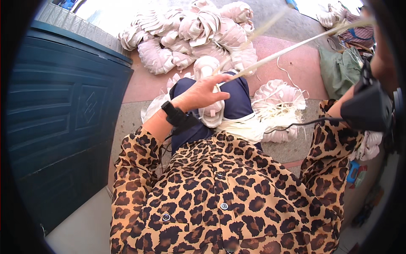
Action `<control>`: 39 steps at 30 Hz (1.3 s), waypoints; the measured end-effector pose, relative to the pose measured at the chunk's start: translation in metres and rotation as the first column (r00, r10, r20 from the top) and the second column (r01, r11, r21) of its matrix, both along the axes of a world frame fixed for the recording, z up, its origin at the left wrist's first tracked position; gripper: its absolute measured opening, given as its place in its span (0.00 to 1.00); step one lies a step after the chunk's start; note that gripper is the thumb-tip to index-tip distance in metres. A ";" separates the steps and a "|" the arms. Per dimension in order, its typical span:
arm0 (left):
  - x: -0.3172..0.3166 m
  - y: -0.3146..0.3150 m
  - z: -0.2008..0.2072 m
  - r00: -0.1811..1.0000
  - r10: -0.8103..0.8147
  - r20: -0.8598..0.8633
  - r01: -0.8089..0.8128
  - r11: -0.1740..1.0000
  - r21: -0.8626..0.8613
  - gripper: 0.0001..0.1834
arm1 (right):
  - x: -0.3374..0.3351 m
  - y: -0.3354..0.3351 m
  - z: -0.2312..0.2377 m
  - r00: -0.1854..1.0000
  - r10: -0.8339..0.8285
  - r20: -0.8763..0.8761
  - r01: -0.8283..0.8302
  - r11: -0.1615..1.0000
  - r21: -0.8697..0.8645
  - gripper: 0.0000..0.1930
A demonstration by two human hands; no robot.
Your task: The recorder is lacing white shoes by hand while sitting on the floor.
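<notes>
A pale pink and white shoe [211, 111] rests between my thighs on my dark blue trousers. Across its middle lies my left hand [205, 94], gripping it, with thumb and forefinger showing at its right side. From the shoe a white shoelace [292, 51] stretches tight up to the right. Its far end meets my raised right hand [379, 46], closed on it at the picture's rim, where the fingers are dark and blurred. A second lace end [268, 23] rises from the shoe, smeared by motion. A bunch of loose white laces [243, 127] lies over my right thigh.
A big heap of pink and white shoe uppers [190, 36] covers the floor ahead. Another bundle [279, 97] with laces sits to the right. A dark teal panelled door [67, 93] stands left. Green cloth [340, 67] lies far right. A black cable [304, 122] runs along my right arm.
</notes>
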State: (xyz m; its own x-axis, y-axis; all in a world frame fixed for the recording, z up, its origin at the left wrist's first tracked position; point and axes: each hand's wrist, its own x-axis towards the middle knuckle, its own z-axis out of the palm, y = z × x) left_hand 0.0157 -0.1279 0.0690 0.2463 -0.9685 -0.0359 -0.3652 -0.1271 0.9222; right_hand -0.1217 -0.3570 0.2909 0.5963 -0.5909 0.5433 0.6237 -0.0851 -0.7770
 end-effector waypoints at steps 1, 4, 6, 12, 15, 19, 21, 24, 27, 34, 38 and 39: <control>-0.003 -0.004 0.009 0.997 -0.068 -0.038 0.067 0.998 -0.014 0.08 | 0.001 -0.001 -0.004 1.000 -0.026 -0.007 0.026 1.000 -0.007 0.08; 0.011 0.004 0.032 0.987 -0.130 -0.095 0.138 0.988 0.077 0.10 | 0.000 -0.012 -0.017 0.995 -0.097 -0.019 0.096 0.995 -0.020 0.07; 0.032 0.026 0.041 0.979 -0.046 -0.196 0.077 0.985 0.154 0.12 | -0.008 -0.031 -0.022 0.984 -0.176 -0.009 0.176 0.984 -0.005 0.07; 0.129 0.098 0.062 0.644 0.196 -0.739 -0.445 0.882 -0.154 0.12 | -0.038 -0.079 -0.086 0.901 -0.260 -0.348 0.411 0.770 0.489 0.17; 0.197 0.144 0.089 0.483 0.028 -0.875 -0.557 0.781 -0.282 0.14 | -0.042 -0.038 -0.172 0.643 -0.079 -0.762 0.198 0.978 0.066 0.07; 0.213 0.172 0.063 0.243 0.605 -0.758 -0.888 0.454 0.078 0.14 | -0.032 0.052 -0.260 0.403 0.346 -0.847 -0.213 0.936 0.281 0.16; 0.185 0.157 0.030 0.369 0.600 -0.710 -0.745 0.648 0.160 0.14 | -0.020 0.084 -0.284 0.378 0.276 -0.884 -0.241 0.951 0.195 0.14; 0.118 0.113 -0.023 0.619 0.610 -0.495 -0.585 0.778 0.228 0.12 | -0.001 0.106 -0.306 0.373 0.042 -0.927 -0.259 0.964 -0.061 0.11; 0.055 0.081 -0.050 0.831 0.435 -0.348 -0.328 0.887 0.325 0.12 | 0.006 0.110 -0.319 0.302 -0.122 -0.946 -0.284 0.935 -0.212 0.11; 0.003 0.055 -0.075 0.936 0.344 0.071 -0.345 0.863 0.369 0.11 | 0.013 0.119 -0.328 0.209 -0.347 -0.914 -0.176 0.906 -0.384 0.13; 0.001 0.053 -0.078 0.909 0.353 0.220 -0.408 0.860 0.306 0.13 | 0.018 0.121 -0.323 0.169 -0.332 -0.928 -0.200 0.910 -0.363 0.13; 0.001 0.053 -0.078 0.901 0.354 0.251 -0.423 0.844 0.329 0.13 | 0.019 0.122 -0.322 0.206 -0.311 -0.928 -0.218 0.909 -0.354 0.13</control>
